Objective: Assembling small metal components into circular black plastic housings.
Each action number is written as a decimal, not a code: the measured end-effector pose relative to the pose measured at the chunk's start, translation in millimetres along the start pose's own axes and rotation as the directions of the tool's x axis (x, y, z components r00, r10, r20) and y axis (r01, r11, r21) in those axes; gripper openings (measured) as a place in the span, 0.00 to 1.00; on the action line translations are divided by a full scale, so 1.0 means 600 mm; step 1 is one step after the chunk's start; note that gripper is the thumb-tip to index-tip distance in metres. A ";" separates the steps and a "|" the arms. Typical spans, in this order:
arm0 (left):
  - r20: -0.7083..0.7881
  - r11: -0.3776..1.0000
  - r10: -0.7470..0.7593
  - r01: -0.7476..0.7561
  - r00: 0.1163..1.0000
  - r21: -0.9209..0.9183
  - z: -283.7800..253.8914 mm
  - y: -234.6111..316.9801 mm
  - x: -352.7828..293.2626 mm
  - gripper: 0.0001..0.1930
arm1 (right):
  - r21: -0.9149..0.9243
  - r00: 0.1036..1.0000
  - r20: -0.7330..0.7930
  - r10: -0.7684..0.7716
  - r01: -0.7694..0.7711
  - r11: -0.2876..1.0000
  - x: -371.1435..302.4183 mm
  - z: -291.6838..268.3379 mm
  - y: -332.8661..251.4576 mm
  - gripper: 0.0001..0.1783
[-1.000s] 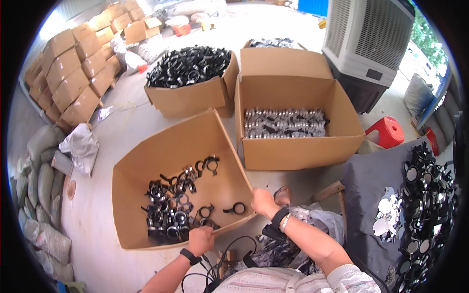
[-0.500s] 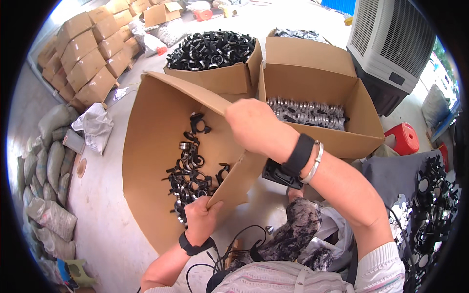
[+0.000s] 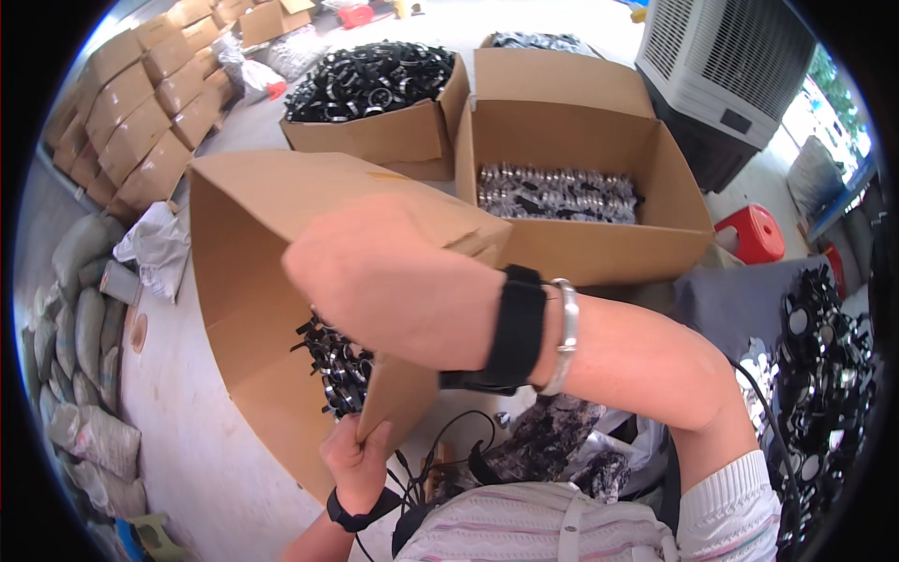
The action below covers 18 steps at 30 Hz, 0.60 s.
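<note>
A large open cardboard box (image 3: 234,337) is tilted in front of me, its opening facing me and to the left. Black and silver ring-shaped clamps (image 3: 343,375) lie heaped in its lower part, partly hidden behind my right forearm. My left hand (image 3: 356,459) is closed on the box's near edge, thumb on the outside. Higher up, close to the camera, my right hand (image 3: 375,276) is closed at the box's upper edge; its fingertips are hidden behind the hand.
Behind stand a box heaped with black clamps (image 3: 375,84) and an open box (image 3: 599,248) holding rows of wrapped silver parts. An air cooler (image 3: 721,84) and red stool (image 3: 754,234) are at right, above a pile of black parts (image 3: 824,393). Sacks (image 3: 94,347) line the left.
My right hand has moved left and nearer the camera, and the box's upper side has swung left with it. The left hand stays on the near edge, slightly lower. The view has shifted.
</note>
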State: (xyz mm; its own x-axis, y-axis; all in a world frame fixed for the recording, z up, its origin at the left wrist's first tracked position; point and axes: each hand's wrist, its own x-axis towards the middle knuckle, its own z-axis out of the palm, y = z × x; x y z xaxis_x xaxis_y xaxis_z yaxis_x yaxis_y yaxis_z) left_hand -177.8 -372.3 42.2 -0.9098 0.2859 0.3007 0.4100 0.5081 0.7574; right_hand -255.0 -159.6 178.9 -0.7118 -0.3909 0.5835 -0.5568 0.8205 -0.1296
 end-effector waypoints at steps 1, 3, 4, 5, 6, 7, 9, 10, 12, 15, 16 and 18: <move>0.022 1.000 0.011 -0.011 1.000 -0.007 0.000 0.002 -0.006 0.06 | -0.015 0.967 -0.243 -0.083 0.081 0.997 -0.003 0.013 -0.008 0.02; -0.083 0.996 -0.088 0.088 0.993 -0.007 -0.008 -0.005 -0.014 0.06 | -0.074 0.862 -0.481 -0.161 0.143 0.987 0.009 0.004 -0.020 0.02; -0.066 0.995 -0.100 0.099 0.993 -0.020 -0.011 -0.010 -0.015 0.07 | -0.012 0.987 -0.143 -0.080 0.079 0.997 0.019 -0.013 -0.026 0.04; -0.055 0.997 -0.080 0.080 0.995 -0.015 -0.014 -0.013 -0.025 0.07 | 0.037 0.977 0.214 -0.003 -0.005 0.999 0.028 -0.026 -0.034 0.06; -0.062 0.993 -0.029 0.035 0.998 0.109 -0.012 -0.015 -0.031 0.07 | 0.022 0.981 0.196 0.012 -0.017 1.000 0.022 -0.015 -0.040 0.06; -0.065 0.973 0.026 -0.010 0.998 0.231 -0.012 -0.017 -0.038 0.07 | 0.014 0.995 0.096 -0.019 0.018 1.000 0.007 0.009 -0.053 0.08; -0.072 0.992 0.046 -0.037 0.996 0.123 -0.017 -0.018 -0.055 0.08 | -0.025 0.999 -0.015 -0.051 0.050 0.998 0.005 0.002 -0.061 0.09; -0.101 0.996 0.055 -0.047 0.993 0.082 -0.010 -0.023 -0.055 0.05 | 0.004 0.989 0.143 -0.032 0.031 0.999 0.013 -0.016 -0.069 0.04; -0.123 0.997 0.064 -0.058 0.990 0.045 -0.001 -0.017 -0.051 0.02 | 0.034 0.983 0.178 -0.036 0.030 0.999 0.007 -0.034 -0.073 0.03; -0.102 1.000 0.007 -0.004 0.995 0.027 0.023 -0.002 -0.025 0.07 | 0.007 0.998 0.010 -0.070 0.070 0.998 0.026 -0.044 -0.068 0.02; -0.157 0.997 0.071 -0.065 0.985 0.042 0.039 0.013 -0.003 0.04 | 0.012 0.994 0.011 -0.113 0.113 0.994 0.040 -0.047 -0.059 0.02; -0.250 0.989 0.142 -0.130 0.958 0.066 0.068 0.026 0.039 0.04 | -0.037 0.987 -0.072 -0.141 0.139 0.990 0.058 -0.044 -0.038 0.02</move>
State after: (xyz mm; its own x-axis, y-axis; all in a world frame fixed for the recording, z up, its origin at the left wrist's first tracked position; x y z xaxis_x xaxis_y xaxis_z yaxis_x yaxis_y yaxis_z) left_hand -190.1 -324.8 37.3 -0.8290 0.1432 0.5405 0.5279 0.5194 0.6720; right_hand -255.7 -180.9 223.1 -0.5933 -0.4717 0.6523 -0.6342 0.7729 -0.0179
